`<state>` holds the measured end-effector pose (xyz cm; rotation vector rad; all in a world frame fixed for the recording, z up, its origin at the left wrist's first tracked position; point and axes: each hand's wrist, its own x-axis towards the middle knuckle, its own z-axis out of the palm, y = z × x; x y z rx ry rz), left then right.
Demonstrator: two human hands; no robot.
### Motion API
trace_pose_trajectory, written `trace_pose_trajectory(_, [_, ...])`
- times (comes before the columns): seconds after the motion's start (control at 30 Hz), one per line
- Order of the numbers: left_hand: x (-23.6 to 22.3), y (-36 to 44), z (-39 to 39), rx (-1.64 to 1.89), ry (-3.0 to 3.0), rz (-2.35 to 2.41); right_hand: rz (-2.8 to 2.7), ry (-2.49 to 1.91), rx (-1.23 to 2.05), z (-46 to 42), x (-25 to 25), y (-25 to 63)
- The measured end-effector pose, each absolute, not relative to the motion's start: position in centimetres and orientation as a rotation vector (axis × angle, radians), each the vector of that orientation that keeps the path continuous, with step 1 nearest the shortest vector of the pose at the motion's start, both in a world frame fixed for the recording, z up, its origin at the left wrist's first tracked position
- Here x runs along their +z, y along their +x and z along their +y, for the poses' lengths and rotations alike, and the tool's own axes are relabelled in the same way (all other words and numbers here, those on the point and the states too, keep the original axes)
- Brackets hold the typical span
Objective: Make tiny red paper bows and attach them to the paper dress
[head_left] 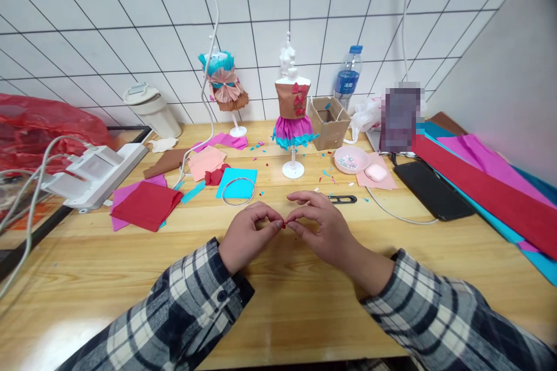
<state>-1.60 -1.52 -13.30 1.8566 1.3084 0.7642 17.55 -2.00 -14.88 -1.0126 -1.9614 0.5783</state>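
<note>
Thumb and forefinger of my left hand [255, 233] pinch a tiny red piece of paper [284, 224] just above the table. My right hand [321, 225] meets it from the other side, its thumb and forefinger closed on the same piece. Most of the piece is hidden between the fingertips. Beyond my hands stands a small white dress form [293, 169] wearing a brown top with several red bows [299, 99] and a magenta skirt edged in blue. A metal ring [223, 192] lies on a blue paper square [239, 178], and a black cutter [343, 199] rests behind my right hand.
Red paper squares [145, 206] lie at left beside a power strip [93, 174]. A second dressed form [228, 84], a cardboard box [329, 122] and a water bottle [347, 78] stand along the wall. A pink bowl [351, 160], a black phone [435, 188] and long paper strips [487, 191] are at right.
</note>
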Motion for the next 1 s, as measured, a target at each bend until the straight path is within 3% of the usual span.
trace_pose_trajectory(0.53, [-13.2, -1.7, -1.5, 0.715, 1.628, 1.258, -1.976, -0.968, 0.557, -2.1, -14.8, 17.7])
trace_pose_trajectory(1.0, [-13.1, -1.9, -1.6, 0.782, 1.749, 1.189, -1.803, -1.034, 0.86, -2.6, -14.0, 17.2])
